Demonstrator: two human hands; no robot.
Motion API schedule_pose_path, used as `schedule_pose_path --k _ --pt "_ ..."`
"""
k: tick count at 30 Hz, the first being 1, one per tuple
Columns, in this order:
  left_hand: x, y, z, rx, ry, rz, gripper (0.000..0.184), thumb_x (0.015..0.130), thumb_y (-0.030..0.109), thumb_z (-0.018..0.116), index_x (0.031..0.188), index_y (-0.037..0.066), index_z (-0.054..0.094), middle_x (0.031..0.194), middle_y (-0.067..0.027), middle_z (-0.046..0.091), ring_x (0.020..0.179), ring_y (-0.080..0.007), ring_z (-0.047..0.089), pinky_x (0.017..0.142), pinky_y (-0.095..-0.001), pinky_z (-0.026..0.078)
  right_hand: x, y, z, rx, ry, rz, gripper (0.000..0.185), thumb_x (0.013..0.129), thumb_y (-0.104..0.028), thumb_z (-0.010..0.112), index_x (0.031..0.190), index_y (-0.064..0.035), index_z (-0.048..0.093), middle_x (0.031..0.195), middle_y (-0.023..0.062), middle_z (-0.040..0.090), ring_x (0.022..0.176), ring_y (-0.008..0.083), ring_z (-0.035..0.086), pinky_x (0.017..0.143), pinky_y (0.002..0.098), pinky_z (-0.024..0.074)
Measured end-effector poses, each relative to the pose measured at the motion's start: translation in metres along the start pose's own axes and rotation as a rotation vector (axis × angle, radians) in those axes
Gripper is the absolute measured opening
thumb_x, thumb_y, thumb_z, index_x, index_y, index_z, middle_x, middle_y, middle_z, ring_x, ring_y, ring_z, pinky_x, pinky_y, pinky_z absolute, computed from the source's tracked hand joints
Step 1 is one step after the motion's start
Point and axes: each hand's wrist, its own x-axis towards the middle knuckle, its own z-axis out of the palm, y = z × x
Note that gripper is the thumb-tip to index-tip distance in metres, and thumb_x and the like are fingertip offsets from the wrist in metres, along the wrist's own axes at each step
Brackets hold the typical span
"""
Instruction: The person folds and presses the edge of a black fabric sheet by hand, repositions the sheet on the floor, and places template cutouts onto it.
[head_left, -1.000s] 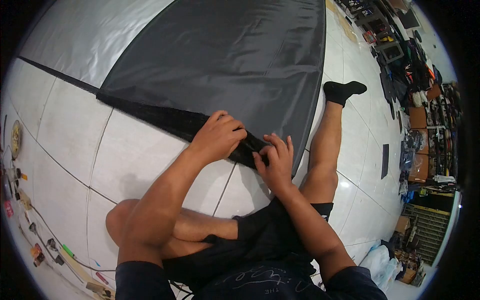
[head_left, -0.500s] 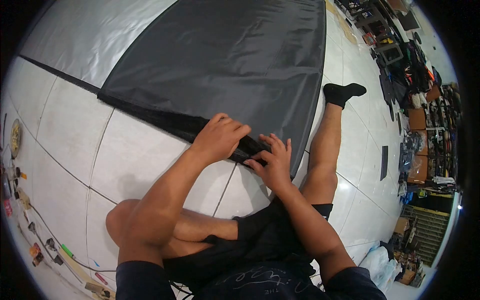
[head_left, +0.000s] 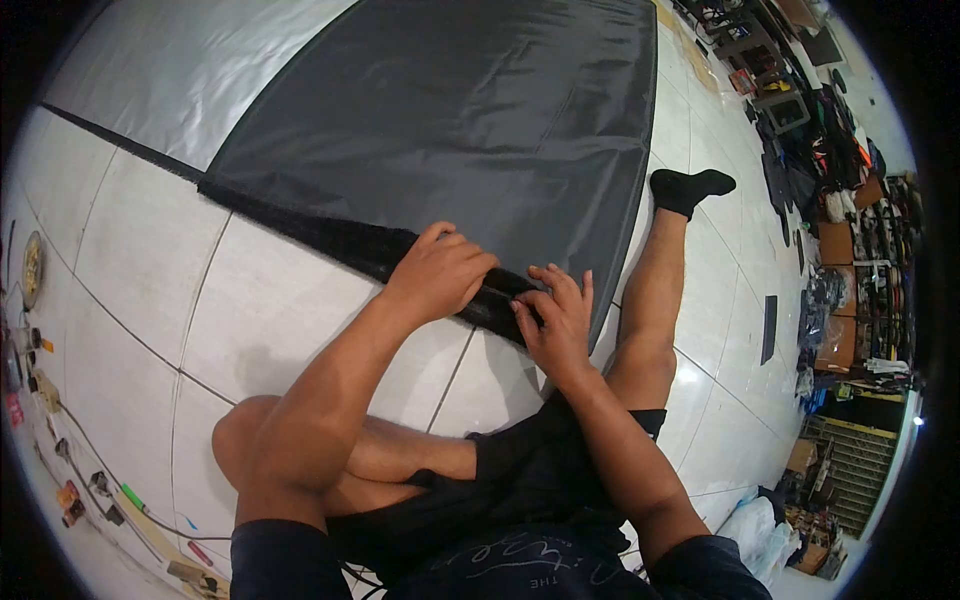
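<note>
A large dark grey sheet [head_left: 450,130] lies on the white tiled floor, with a fuzzy black strip [head_left: 330,238] along its near edge. My left hand [head_left: 440,272] is closed over this strip near the middle, its fingers curled on the fabric. To its right, my right hand [head_left: 555,320] pinches the strip between thumb and index finger, close to the sheet's near right corner; its other fingers are raised. Between the two hands the strip looks folded or creased. The exact grip of the left fingertips is hidden.
Silvery sheeting [head_left: 200,80] spreads at the upper left. My outstretched leg with a black sock [head_left: 690,190] lies right of the sheet. Cables, a green tool [head_left: 133,498] and a bowl [head_left: 33,270] are at the far left. Crowded shelves [head_left: 895,270] and boxes stand at the right.
My right hand has shifted slightly along the strip, its thumb and index finger now closer together than one second ago. The left hand has barely moved.
</note>
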Motion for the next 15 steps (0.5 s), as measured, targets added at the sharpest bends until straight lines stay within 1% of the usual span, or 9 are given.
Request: schedule_pose_path --k 1,4,5,8,9,11,13,14,15 --pt "0.001 0.000 0.000 0.000 -0.010 -0.004 0.016 0.091 0.014 0.068 0.105 0.012 0.075 0.098 -0.0044 0.075 0.103 -0.0237 0.067 0.109 -0.0439 0.041 0.001 0.000 -0.001 -0.055 0.055 -0.061 0.015 0.084 -0.014 0.081 0.096 -0.0096 0.072 0.128 0.0070 0.066 0.131 0.0312 0.056 0.119 0.0664 0.0224" --pt "0.004 0.006 -0.010 -0.039 -0.032 -0.017 0.017 0.091 0.014 0.069 0.107 0.012 0.075 0.098 -0.0046 0.075 0.104 -0.0241 0.067 0.109 -0.0439 0.041 0.003 0.007 0.004 -0.114 0.102 -0.101 0.018 0.085 -0.013 0.080 0.098 -0.0084 0.069 0.127 0.0073 0.066 0.126 0.0299 0.060 0.118 0.0647 0.0250" --pt "0.005 0.007 -0.013 -0.074 -0.044 -0.032 0.017 0.091 0.014 0.069 0.107 0.012 0.075 0.097 -0.0047 0.076 0.104 -0.0244 0.068 0.109 -0.0440 0.041 0.004 0.007 0.005 -0.114 0.104 -0.101 0.018 0.085 -0.013 0.080 0.098 -0.0084 0.069 0.127 0.0073 0.066 0.126 0.0299 0.060 0.118 0.0647 0.0250" --pt "0.003 0.003 -0.007 -0.035 -0.020 -0.012 0.017 0.091 0.015 0.069 0.107 0.012 0.075 0.096 -0.0051 0.076 0.102 -0.0247 0.069 0.109 -0.0442 0.041 0.004 0.006 0.010 -0.098 0.126 -0.068 0.018 0.085 -0.014 0.080 0.097 -0.0075 0.068 0.126 0.0078 0.066 0.123 0.0288 0.062 0.118 0.0637 0.0264" --pt "0.002 0.002 -0.007 -0.035 -0.020 -0.014 0.017 0.091 0.015 0.069 0.107 0.012 0.075 0.096 -0.0051 0.076 0.102 -0.0247 0.069 0.109 -0.0442 0.041 0.003 0.006 0.011 -0.084 0.115 -0.056 0.017 0.085 -0.014 0.079 0.096 -0.0083 0.068 0.128 0.0088 0.065 0.126 0.0300 0.060 0.118 0.0641 0.0264" --pt "0.004 0.002 -0.008 -0.025 -0.139 -0.070 0.021 0.090 0.015 0.072 0.111 0.011 0.075 0.106 -0.0074 0.076 0.105 -0.0238 0.069 0.111 -0.0450 0.040 -0.001 0.004 0.009 -0.075 0.104 -0.044 0.017 0.085 -0.015 0.079 0.096 -0.0091 0.068 0.131 0.0097 0.064 0.128 0.0311 0.059 0.117 0.0644 0.0265" --pt "0.004 0.001 -0.007 -0.026 -0.135 -0.075 0.020 0.090 0.015 0.072 0.110 0.010 0.075 0.105 -0.0073 0.077 0.104 -0.0238 0.069 0.111 -0.0450 0.040 -0.009 -0.006 0.004 -0.009 0.035 -0.099 0.020 0.082 -0.016 0.081 0.098 -0.0108 0.069 0.137 0.0111 0.060 0.136 0.0347 0.052 0.117 0.0663 0.0250" --pt "0.004 0.001 -0.007 -0.025 -0.132 -0.081 0.019 0.090 0.014 0.072 0.109 0.010 0.076 0.104 -0.0073 0.077 0.104 -0.0239 0.069 0.111 -0.0451 0.040 -0.012 -0.010 0.004 -0.009 0.035 -0.098 0.020 0.082 -0.016 0.081 0.098 -0.0108 0.069 0.137 0.0111 0.060 0.136 0.0347 0.052 0.117 0.0663 0.0250" --pt "0.003 0.001 -0.006 -0.025 -0.133 -0.080 0.019 0.090 0.014 0.072 0.109 0.010 0.076 0.104 -0.0073 0.077 0.104 -0.0239 0.069 0.111 -0.0451 0.040 -0.015 -0.015 0.006 -0.036 -0.004 -0.109 0.020 0.080 -0.016 0.082 0.096 -0.0110 0.071 0.140 0.0114 0.059 0.139 0.0361 0.049 0.118 0.0673 0.0237"
